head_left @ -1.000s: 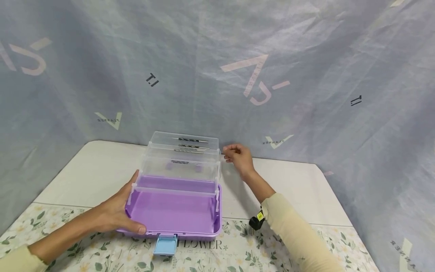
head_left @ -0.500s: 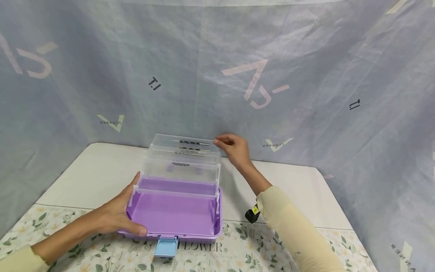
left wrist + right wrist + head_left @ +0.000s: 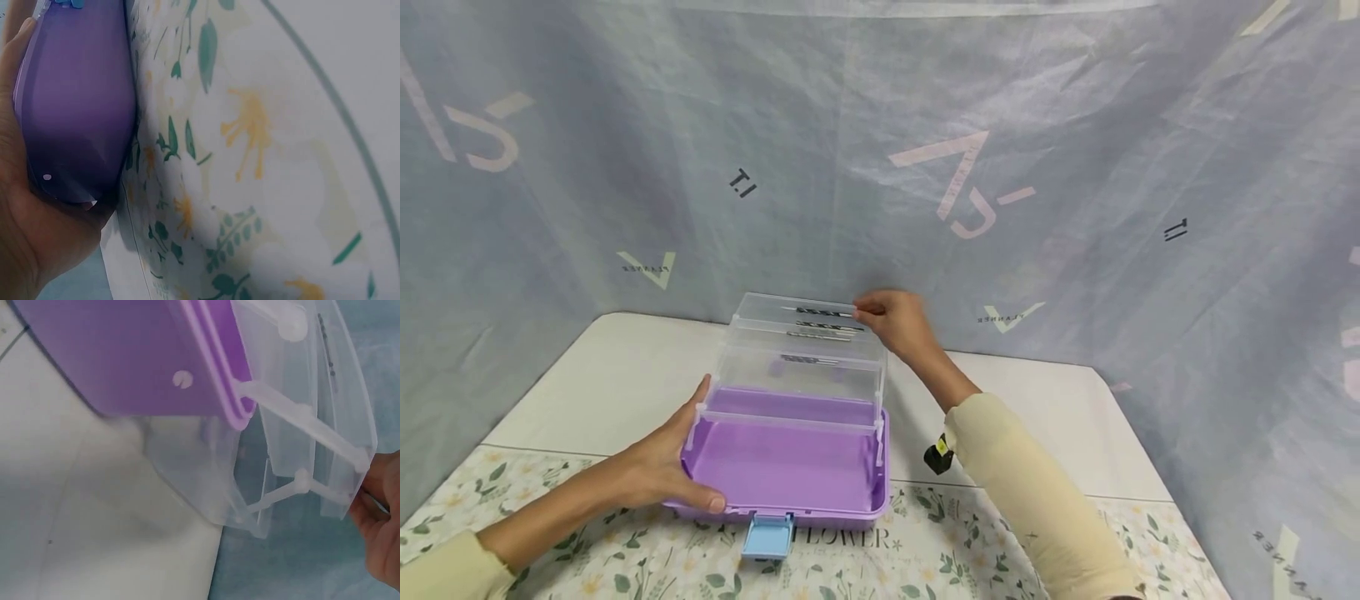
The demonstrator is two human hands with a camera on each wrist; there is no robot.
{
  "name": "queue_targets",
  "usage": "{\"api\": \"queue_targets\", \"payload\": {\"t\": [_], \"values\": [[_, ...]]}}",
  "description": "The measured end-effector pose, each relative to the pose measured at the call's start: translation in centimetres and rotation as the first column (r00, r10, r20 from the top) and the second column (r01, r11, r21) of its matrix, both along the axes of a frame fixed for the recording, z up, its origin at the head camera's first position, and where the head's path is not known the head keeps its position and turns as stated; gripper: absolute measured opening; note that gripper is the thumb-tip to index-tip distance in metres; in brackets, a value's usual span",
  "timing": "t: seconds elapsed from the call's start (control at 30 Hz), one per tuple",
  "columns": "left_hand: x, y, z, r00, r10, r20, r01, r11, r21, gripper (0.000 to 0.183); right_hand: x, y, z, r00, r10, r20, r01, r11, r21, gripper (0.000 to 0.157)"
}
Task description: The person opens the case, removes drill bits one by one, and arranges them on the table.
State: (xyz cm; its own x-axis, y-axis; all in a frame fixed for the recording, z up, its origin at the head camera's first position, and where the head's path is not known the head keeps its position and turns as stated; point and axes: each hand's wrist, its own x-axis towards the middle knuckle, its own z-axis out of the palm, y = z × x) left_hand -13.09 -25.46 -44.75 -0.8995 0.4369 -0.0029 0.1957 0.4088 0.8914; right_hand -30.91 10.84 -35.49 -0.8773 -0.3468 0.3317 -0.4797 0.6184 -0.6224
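- Left blue latch (image 3: 767, 537) hanging open at the front of purple box (image 3: 786, 462), above floral cloth (image 3: 955, 575).
- Clasped the near-left corner of the box with the grip of left hand (image 3: 658, 467): thumb on the front rim, fingers along the left side. Kept this hold unchanged over the last second; probably steadied the box against sliding.
- Positioned the box with its front on the cloth and its rear toward the white tabletop (image 3: 1007, 425).
- Fanned clear trays (image 3: 748, 379) upward and back in tiers over the rear of the box, carried on white hinge arms (image 3: 325, 432).
- Laid drill bits (image 3: 820, 312) crosswise in the trays; could not assign every bit to a tier through the clear walls.
- Moved right hand (image 3: 895, 321) from just beside the trays, up and leftward, to the right end of the top tray, at the shank of the farthest bit.
- Drew right thumb and forefinger close together there; could not tell whether pinching bit, tray wall or nothing.
- Shifted the work, by judgement, from outside the trays to the top tier, with fine fingertip control called for.
- Hung printed backdrop (image 3: 820, 125) behind the tabletop.
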Motion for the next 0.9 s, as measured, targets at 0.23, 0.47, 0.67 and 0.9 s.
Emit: {"api": "queue_targets", "payload": {"t": [0.23,0.47,0.67,0.9], "values": [[0.0,0.1,-0.2,1.0,0.001,-0.023,-0.003,0.998,-0.057,0.171,0.0,-1.1,0.4,0.999,0.039,-0.009,-0.037,0.986,0.162,0.03],[-0.2,-0.2,-0.5,0.999,-0.004,-0.05,0.001,0.998,-0.061,0.167,0.2,-1.9,0.6,0.991,0.088,-0.104,-0.056,0.958,0.28,0.018],[-0.4,-0.5,-0.7,0.997,-0.014,-0.081,0.01,0.999,-0.053,0.166,0.0,-2.8,0.8,0.983,0.126,-0.131,-0.071,0.93,0.362,0.032],[-0.3,-0.6,-0.8,0.995,-0.007,-0.1,0.002,0.999,-0.048,0.165,-0.5,-4.0,1.0,0.988,0.12,-0.093,-0.071,0.905,0.419,0.042]]}}
